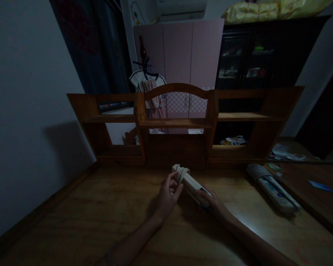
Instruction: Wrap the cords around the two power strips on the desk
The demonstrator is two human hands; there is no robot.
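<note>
A pale power strip lies on the wooden desk, with its cord wound in loops around its far end. My left hand pinches the coiled cord at that far end, fingers curled round it. The near end of the strip is gripped by my right hand, whose fingers close over it. Both forearms reach in from the bottom edge of the view.
A second power strip with a wound cord lies at the desk's right. A wooden shelf unit stands along the desk's back edge. A small blue card lies at the far right. A white wall borders the left.
</note>
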